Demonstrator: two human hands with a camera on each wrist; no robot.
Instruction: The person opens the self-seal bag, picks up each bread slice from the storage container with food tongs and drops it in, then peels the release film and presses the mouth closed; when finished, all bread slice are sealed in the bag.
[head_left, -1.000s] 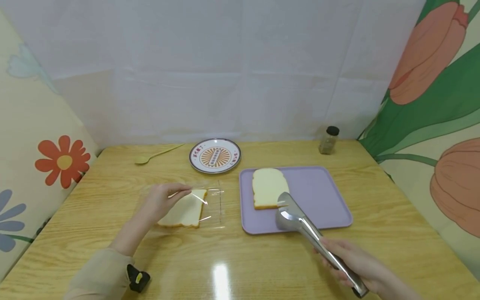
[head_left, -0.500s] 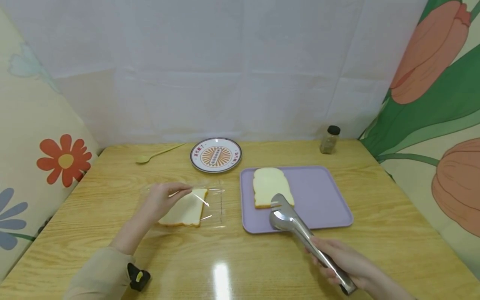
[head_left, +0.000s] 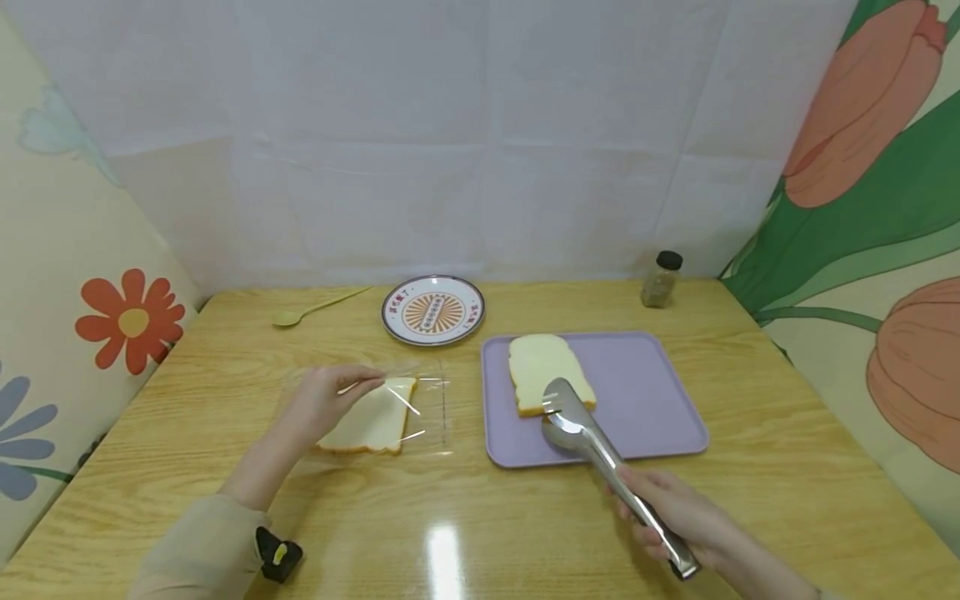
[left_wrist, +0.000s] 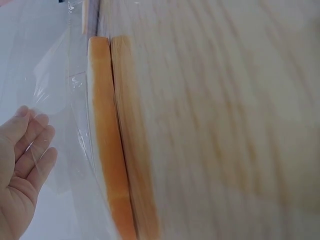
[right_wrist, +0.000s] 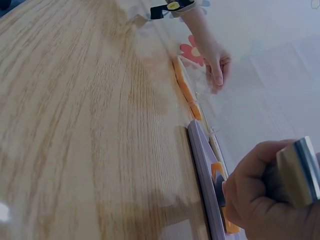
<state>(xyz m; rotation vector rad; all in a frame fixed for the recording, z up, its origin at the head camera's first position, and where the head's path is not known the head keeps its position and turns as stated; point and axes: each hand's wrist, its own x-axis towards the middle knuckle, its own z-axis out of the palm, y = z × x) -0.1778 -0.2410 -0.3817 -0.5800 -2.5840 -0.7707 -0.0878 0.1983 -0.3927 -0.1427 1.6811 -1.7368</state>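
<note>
My left hand pinches the top layer of a clear plastic bag between thumb and fingertips. Inside that bag a slice of bread lies flat; its crust shows in the left wrist view. My right hand grips metal tongs around their handle. The upper blade of the tongs overlaps the near edge of another bread slice on the purple tray. The lower blade sits lower at that edge; whether it is under the slice I cannot tell.
A round patterned plate stands behind the bag and tray. A yellow-gold spoon lies at the back left. At the back right is a small jar with a black lid, near the white backdrop.
The tongs have shifted left and slightly forward onto the near edge of the bread on the tray. That slice's near end has swung right. My left hand keeps its place.
</note>
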